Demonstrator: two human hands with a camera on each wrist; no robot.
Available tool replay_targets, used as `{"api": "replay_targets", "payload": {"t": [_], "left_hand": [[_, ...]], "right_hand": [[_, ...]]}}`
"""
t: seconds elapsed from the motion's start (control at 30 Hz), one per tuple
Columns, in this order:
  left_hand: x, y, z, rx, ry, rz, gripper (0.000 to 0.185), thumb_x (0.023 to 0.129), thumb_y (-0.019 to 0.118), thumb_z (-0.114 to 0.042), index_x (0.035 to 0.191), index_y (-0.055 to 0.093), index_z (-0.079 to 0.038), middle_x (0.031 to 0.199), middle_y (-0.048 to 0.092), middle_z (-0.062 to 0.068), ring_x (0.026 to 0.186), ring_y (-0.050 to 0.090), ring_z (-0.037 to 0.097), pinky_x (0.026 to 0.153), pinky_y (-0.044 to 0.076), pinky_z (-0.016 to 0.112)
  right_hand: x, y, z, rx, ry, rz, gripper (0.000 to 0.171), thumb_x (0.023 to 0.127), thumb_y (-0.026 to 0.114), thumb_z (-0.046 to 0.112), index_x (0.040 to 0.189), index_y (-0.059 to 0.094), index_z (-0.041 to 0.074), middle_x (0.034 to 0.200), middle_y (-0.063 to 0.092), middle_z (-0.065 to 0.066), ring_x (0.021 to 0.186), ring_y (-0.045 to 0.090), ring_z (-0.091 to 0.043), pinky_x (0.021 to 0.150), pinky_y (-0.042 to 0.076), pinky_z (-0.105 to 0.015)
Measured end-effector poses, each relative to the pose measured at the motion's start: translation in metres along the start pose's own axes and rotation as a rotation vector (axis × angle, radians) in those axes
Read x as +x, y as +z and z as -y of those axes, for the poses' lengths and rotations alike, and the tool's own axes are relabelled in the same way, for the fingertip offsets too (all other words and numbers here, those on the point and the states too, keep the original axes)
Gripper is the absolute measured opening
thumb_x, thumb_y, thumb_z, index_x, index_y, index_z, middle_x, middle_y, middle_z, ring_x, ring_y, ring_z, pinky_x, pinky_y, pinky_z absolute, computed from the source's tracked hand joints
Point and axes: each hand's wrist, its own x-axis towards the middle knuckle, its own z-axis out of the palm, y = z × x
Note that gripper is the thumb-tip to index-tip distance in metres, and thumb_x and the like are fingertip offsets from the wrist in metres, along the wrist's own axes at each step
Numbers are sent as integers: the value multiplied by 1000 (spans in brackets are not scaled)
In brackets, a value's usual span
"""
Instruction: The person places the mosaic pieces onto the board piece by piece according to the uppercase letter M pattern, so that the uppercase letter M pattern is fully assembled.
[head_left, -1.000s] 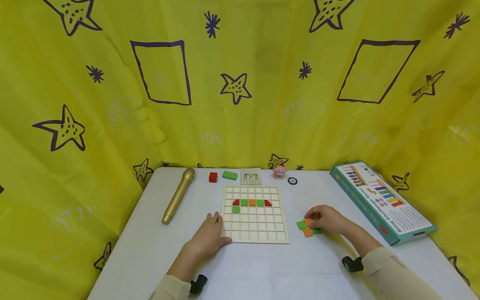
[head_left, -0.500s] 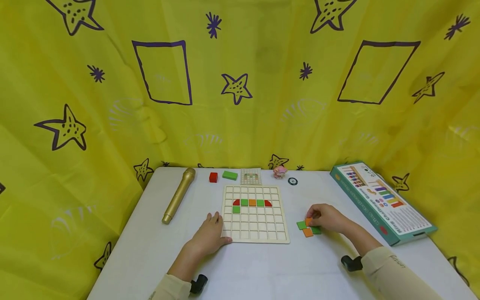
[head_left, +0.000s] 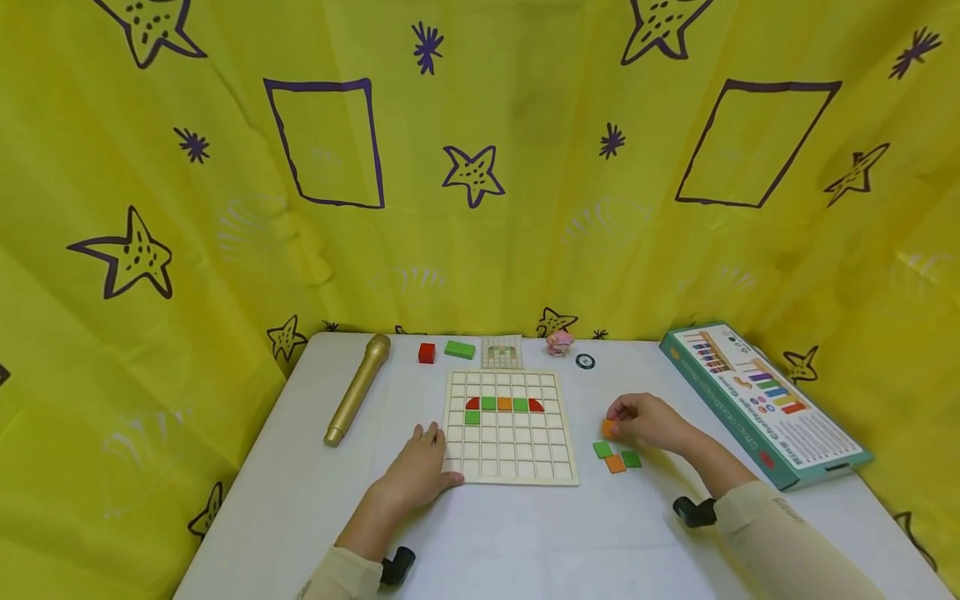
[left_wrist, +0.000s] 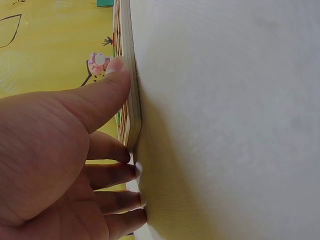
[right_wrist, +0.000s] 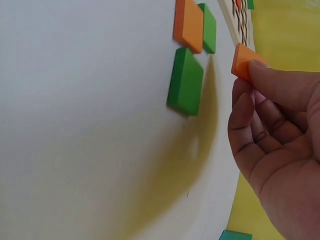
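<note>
My right hand [head_left: 654,423] pinches an orange square tile [right_wrist: 242,59] between thumb and fingers, raised off the table. Below it lie two green tiles, one light [head_left: 602,450] and one darker [head_left: 632,459], beside another orange tile [head_left: 616,463]. With fairly straight fingers, my left hand [head_left: 412,472] rests at the lower left corner of a wooden grid board [head_left: 517,471]. Its thumb [left_wrist: 112,85] touches the board's edge. On the board, a row of red, green and orange pieces [head_left: 505,404] sits above one green tile [head_left: 472,418] at the left.
Behind the board lies a pattern card [head_left: 501,352], with a red block [head_left: 427,353] and green block [head_left: 460,349] to its left. A pink figurine [head_left: 558,342] and round disc [head_left: 585,361] stand right. A golden microphone-shaped object [head_left: 357,390] and game box [head_left: 765,404] flank them.
My right hand has lifted the orange tile from the loose pile and moved it slightly up and away. The left hand stays at the board's corner.
</note>
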Motion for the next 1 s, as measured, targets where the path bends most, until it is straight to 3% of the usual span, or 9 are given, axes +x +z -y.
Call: {"api": "replay_targets", "payload": {"t": [0.4,1.0], "left_hand": [[-2,-2,-1,-12,-2,0,85,88,77,-40,144,43,14,154,37,29,144,27,50,113,33,55],[-2,-1,1,-21,13,-1,84,89,76,-39,144,42,15,154,36,30,144,27,50,114,32,55]], "right_hand": [[22,11,27,11,-86,1,10,91,71,4,101,71,5,92,66,-2,87,56,-21,80,50,-34],[47,36,60,56,-133,10,7,92,73,6,99,74,7,93,68,0,87,57,-20,79,53,-33]]}}
